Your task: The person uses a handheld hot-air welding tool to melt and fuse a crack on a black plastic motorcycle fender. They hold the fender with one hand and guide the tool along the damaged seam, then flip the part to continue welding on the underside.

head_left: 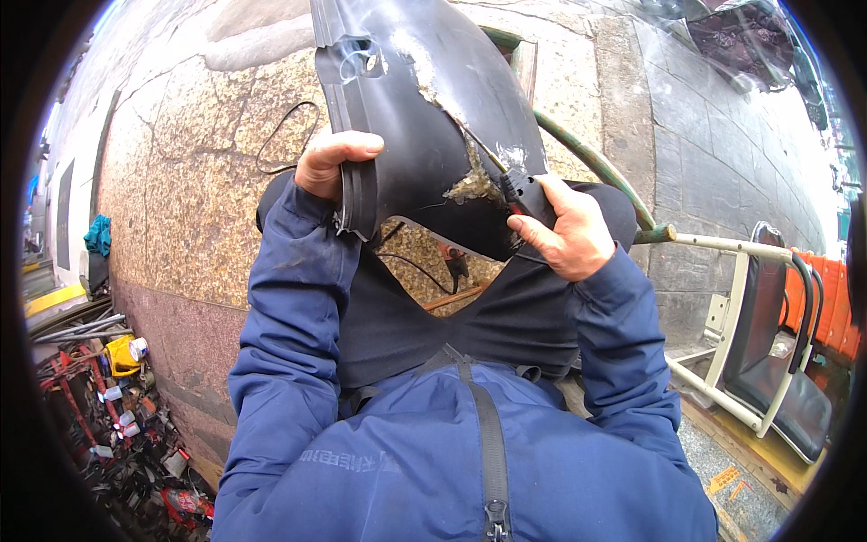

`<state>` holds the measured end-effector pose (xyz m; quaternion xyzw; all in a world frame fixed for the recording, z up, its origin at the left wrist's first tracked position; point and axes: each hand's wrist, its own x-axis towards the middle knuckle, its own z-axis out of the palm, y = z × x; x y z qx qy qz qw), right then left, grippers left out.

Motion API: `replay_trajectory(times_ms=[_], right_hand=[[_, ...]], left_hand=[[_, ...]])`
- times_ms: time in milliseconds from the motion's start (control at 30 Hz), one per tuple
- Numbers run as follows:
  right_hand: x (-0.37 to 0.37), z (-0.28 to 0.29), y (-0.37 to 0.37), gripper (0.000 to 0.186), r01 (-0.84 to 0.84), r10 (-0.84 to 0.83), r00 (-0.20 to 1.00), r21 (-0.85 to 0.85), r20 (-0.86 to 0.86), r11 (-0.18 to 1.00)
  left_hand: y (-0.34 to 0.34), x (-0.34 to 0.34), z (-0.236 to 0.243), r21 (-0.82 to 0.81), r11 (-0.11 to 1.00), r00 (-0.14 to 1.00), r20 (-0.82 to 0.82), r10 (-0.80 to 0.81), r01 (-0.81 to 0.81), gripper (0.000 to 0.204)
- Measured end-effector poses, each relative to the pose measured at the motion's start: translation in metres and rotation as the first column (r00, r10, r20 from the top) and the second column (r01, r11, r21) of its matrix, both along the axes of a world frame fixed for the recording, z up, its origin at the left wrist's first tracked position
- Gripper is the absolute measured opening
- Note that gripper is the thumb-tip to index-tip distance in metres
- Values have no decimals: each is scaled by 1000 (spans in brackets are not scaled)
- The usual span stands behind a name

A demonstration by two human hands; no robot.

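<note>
The left hand (pixel 336 164) clamps a curved black plastic panel (pixel 397 149), the right hand (pixel 578 230) pinching a slim black-handled tool (pixel 529 197) (faint lettering (pixel 350 461) marks the blue jacket (pixel 424 443)).

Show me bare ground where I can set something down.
There is room on the speckled paving, left of the left hand and beyond the reddish strip; also on grey slabs between green pole and black chair. The lower left is crowded by a jumbled heap.
</note>
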<state>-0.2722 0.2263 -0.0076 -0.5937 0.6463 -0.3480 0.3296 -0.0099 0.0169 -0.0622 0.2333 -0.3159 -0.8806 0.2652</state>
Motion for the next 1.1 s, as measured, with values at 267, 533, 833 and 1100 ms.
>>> replay_trajectory(times_ms=[267,533,833,1100], right_hand=[[1,1,-1,30,14,-13,999,-10,44,1000],[2,-1,-1,32,-1,1,1000,1,-2,1000],[1,1,1,34,56,-56,997,3,46,998],[3,4,-1,33,74,-74,997,5,8,997]], left_hand=[[-2,3,2,11,993,986,-119,-119,121,58],[-6,5,-5,66,983,972,-173,-158,171,57],[-13,11,-13,50,986,980,-129,-153,161,56],[-1,1,-2,16,1000,999,-32,11,-11,55]])
